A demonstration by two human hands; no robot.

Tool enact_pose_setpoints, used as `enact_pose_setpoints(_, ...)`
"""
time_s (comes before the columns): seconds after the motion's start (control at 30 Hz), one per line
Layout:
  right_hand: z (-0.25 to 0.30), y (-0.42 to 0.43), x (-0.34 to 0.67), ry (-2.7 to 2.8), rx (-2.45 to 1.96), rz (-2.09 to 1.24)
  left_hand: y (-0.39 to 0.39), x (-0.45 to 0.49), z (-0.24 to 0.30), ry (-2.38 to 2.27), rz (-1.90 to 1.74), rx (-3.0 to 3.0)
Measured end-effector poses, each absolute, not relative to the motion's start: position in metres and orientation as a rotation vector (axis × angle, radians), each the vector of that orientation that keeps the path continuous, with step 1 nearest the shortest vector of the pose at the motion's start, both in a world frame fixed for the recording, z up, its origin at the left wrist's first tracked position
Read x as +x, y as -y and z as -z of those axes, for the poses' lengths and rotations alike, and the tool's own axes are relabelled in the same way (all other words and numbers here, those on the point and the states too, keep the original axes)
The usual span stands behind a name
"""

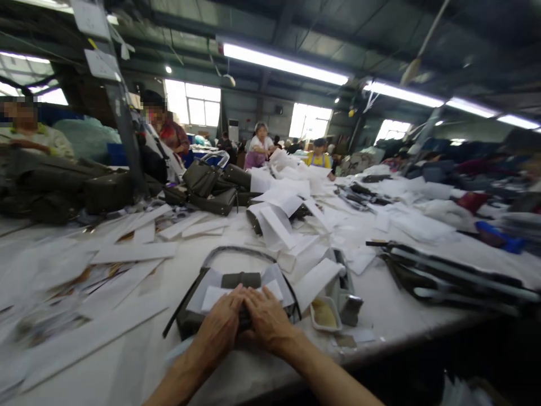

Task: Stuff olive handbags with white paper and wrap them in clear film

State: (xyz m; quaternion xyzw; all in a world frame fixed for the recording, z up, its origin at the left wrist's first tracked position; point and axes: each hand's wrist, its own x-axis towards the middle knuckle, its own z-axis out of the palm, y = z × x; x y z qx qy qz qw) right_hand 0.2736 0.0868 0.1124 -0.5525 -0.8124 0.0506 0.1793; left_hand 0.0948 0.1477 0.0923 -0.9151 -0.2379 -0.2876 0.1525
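A dark olive handbag (pixel 236 280) lies flat on the white table (pixel 380 304) just in front of me, partly wrapped in white paper, its dark strap looping up behind it. My left hand (pixel 220 330) and my right hand (pixel 266 318) rest side by side on the bag's near edge. Both hands press down with their fingers together and curled over the bag. What lies under the fingers is hidden.
White paper strips (pixel 135 252) cover the table. A small tray with yellowish stuff (pixel 323 313) sits right of the bag. More dark bags (pixel 211 189) are piled at the back, dark straps (pixel 443 273) at the right. Other people (pixel 260 146) work further off.
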Motion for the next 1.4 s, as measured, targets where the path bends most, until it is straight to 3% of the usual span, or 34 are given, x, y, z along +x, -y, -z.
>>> enact_pose_setpoints(0.17,-0.112,-0.093,0.278,2.346,-1.517,-0.139,-0.168,0.098,-0.064,0.634,0.89,-2.455)
enact_pose_setpoints(0.37,-0.115,-0.082,0.28,2.273,-1.568,-0.131,-0.166,0.09,-0.065,0.647,0.795,-2.563)
enact_pose_setpoints(0.7,-0.116,-0.082,0.281,2.233,-1.626,-0.214,-0.143,0.114,-0.143,0.97,0.293,-2.966)
enact_pose_setpoints(0.87,-0.124,-0.078,0.279,2.254,-1.64,-0.219,-0.16,0.111,-0.11,0.742,0.554,-3.154)
enact_pose_setpoints(1.1,-0.129,-0.069,0.295,2.211,-1.581,-0.155,-0.162,0.109,-0.078,0.63,0.903,-2.872)
enact_pose_setpoints(1.4,-0.107,-0.076,0.296,2.185,-1.637,0.231,-0.18,0.109,-0.052,0.237,1.039,-2.507)
